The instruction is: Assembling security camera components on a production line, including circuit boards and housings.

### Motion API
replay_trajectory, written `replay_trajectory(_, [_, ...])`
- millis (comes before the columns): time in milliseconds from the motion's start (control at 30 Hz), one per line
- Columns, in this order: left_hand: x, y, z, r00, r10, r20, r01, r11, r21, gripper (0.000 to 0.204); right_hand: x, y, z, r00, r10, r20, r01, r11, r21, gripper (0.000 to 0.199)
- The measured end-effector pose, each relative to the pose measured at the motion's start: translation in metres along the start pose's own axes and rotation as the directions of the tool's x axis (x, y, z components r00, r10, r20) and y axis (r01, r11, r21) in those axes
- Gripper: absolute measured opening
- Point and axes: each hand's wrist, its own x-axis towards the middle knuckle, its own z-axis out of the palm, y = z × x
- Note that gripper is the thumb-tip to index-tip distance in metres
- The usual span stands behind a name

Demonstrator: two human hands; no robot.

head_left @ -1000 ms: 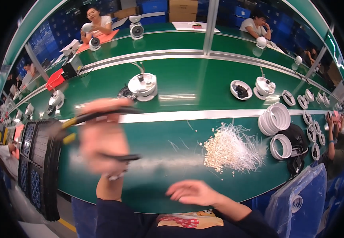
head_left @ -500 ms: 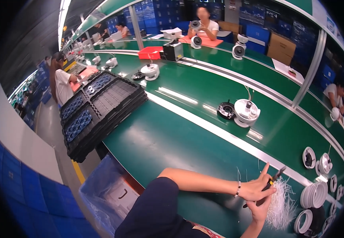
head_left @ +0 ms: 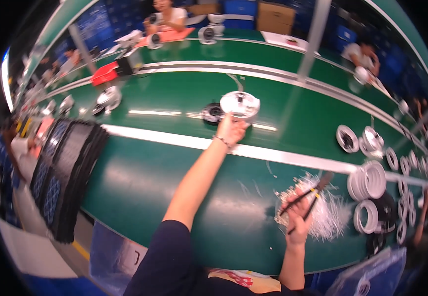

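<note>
Tray stack (head_left: 71,170) left of the strip pile (head_left: 328,214), ring stack (head_left: 361,183) right, housing (head_left: 242,103) farther back

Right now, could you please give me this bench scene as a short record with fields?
Left hand: at the near edge of a white round unit; grip unclear
Right hand: holding black-handled pliers
Beside right hand: pile of thin white strips
Beside unit: black round part
Bench left: black trays
Bench right: white rings

Green bench (head_left: 140,187): white strip pile (head_left: 330,212). Green belt (head_left: 293,118): white housing (head_left: 246,106).
</note>
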Motion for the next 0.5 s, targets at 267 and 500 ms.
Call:
replay_trajectory(267, [0.018, -0.019, 0.027, 0.984, 0.152, -0.09, -0.13, 0.967, 0.218, 0.033, -0.001, -0.006, -0.012, 0.997, -0.002, 0.077, 0.015, 0.986, -0.163, 0.06])
replay_trajectory(500, [-0.097, -0.056, 0.066, 0.978, 0.073, 0.197, -0.18, 0.78, 0.599, 0.051, 0.009, -0.053, -0.027, 0.85, -0.52, 0.089, 0.314, 0.364, -0.877, 0.062])
